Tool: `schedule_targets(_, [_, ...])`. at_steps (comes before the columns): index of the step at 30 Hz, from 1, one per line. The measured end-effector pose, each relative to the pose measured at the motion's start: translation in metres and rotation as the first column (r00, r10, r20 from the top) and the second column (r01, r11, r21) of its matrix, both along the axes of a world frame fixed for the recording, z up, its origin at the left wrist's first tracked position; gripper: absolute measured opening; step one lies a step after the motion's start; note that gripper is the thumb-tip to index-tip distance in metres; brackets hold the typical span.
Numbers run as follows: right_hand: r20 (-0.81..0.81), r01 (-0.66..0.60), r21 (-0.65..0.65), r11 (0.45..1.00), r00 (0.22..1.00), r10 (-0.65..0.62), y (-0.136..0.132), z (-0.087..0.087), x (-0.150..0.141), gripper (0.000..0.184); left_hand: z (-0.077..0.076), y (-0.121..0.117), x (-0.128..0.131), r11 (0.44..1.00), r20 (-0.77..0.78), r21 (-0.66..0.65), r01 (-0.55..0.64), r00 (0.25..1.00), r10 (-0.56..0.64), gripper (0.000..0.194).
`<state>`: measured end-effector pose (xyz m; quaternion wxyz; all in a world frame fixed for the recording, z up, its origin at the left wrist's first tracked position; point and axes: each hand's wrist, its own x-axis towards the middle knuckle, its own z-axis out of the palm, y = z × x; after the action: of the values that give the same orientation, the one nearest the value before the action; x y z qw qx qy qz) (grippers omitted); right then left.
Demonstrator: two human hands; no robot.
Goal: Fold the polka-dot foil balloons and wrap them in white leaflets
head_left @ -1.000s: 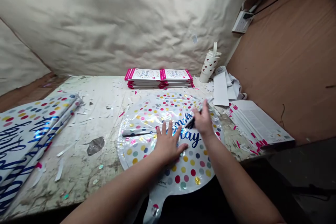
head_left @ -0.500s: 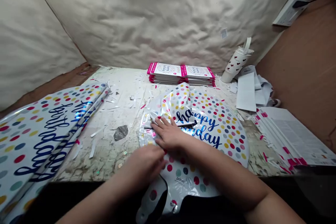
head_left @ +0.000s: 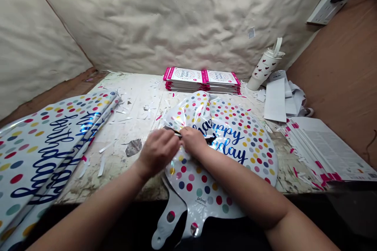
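Round white foil balloon with multicoloured dots and blue script (head_left: 235,137), lying flat on the scuffed, pale worktable (head_left: 132,90), with the upper left part turned over and two tails hanging past the near edge. At the turned-over part, with the curled right hand (head_left: 193,140), gripping a slim, dark, stick-like tool (head_left: 211,140) laid across the foil. Just beside, with the left hand (head_left: 159,147) closed in a fist; cannot tell whether gripping the tool's end, the foil or both. Probably in the midst of folding or rolling the foil at the tool, judging by both hands meeting there. Next, seems to call for an even hold at either end of the tool and a smooth turn or press along the fold, without creasing the raised flap beyond.
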<state>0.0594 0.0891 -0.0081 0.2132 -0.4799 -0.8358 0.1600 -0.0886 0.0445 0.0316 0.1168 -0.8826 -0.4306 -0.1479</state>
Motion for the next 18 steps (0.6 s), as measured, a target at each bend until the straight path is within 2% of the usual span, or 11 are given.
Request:
schedule_targets(2, [-0.042, 0.059, 0.038, 0.998, 0.997, -0.058, 0.009, 0.006, 0.012, 0.018, -0.014, -0.010, 0.009, 0.994, 0.003, -0.105, 0.036, 0.999, -0.036, 0.035])
schedule_targets(6, [-0.214, 0.355, 0.159, 0.921, 0.923, -0.319, 0.031, 0.049, 0.092, 0.038, -0.040, -0.008, 0.008, 0.932, -0.049, -0.328, -0.152, 0.988, 0.144, 0.072])
schedule_targets(8, [-0.328, 0.564, 0.240, 0.790, 0.813, -0.481, 0.033, 0.077, 0.141, 0.049, -0.041, -0.003, 0.004, 0.888, -0.069, -0.415, -0.198, 0.980, 0.186, 0.072])
schedule_targets(9, [-0.442, 0.698, 0.321, 0.640, 0.708, -0.551, 0.030, 0.088, 0.160, 0.048, -0.038, -0.001, 0.004, 0.874, -0.060, -0.438, -0.211, 0.977, 0.205, 0.071])
schedule_targets(10, [-0.501, 0.748, 0.388, 0.538, 0.661, -0.558, 0.023, 0.097, 0.174, 0.046, -0.033, -0.001, 0.005, 0.863, -0.023, -0.457, -0.214, 0.973, 0.229, 0.070])
schedule_targets(11, [-0.519, 0.743, 0.457, 0.488, 0.669, -0.532, 0.014, 0.102, 0.182, 0.041, -0.028, -0.002, 0.008, 0.846, 0.051, -0.494, -0.198, 0.965, 0.256, 0.068])
schedule_targets(12, [-0.490, 0.688, 0.528, 0.498, 0.725, -0.483, 0.002, 0.102, 0.183, 0.034, -0.021, -0.006, 0.012, 0.808, 0.164, -0.570, -0.149, 0.943, 0.289, 0.066])
schedule_targets(13, [-0.408, 0.574, 0.586, 0.572, 0.819, -0.404, -0.011, 0.098, 0.178, 0.027, -0.014, -0.011, 0.018, 0.733, 0.306, -0.679, -0.044, 0.890, 0.338, 0.065])
schedule_targets(15, [-0.199, 0.258, 0.609, 0.750, 0.965, -0.171, -0.037, 0.079, 0.155, 0.025, -0.003, -0.024, 0.032, 0.428, 0.533, -0.840, 0.335, 0.661, 0.529, 0.070])
schedule_targets(17, [-0.042, -0.029, 0.534, 0.845, 0.997, 0.061, -0.059, 0.053, 0.128, 0.030, 0.003, -0.037, 0.046, 0.101, 0.480, -0.734, 0.672, 0.407, 0.778, 0.076])
schedule_targets(18, [0.009, -0.123, 0.490, 0.863, 0.991, 0.137, -0.068, 0.041, 0.118, 0.031, 0.003, -0.042, 0.052, 0.021, 0.385, -0.669, 0.743, 0.323, 0.864, 0.073])
